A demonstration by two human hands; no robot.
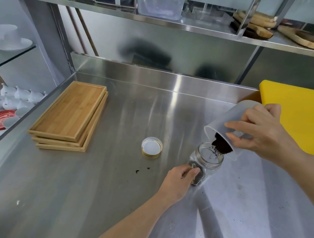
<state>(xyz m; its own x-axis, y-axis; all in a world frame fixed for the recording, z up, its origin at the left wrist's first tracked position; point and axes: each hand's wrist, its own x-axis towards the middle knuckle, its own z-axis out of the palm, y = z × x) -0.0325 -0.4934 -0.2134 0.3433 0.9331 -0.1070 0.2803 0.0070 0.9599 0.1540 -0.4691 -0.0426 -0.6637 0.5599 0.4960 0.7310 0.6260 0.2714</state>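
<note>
A clear glass jar (208, 160) stands upright on the steel counter (108, 190), its mouth open. My left hand (179, 181) grips the jar's lower side. My right hand (261, 135) holds a translucent white plastic tub (226, 123) tilted mouth-down over the jar. Dark loose grounds (221, 145) slide from the tub's rim into the jar, and some lie dark at the jar's bottom. The jar's lid (151, 147) lies upside down on the counter, left of the jar.
A stack of bamboo trays (69, 115) sits at the counter's left. A yellow cutting board (300, 116) lies at the right. A few spilled dark crumbs (137, 171) lie near the jar. White cups and saucers (11, 98) fill glass shelves at far left. Containers stand on the shelf overhead.
</note>
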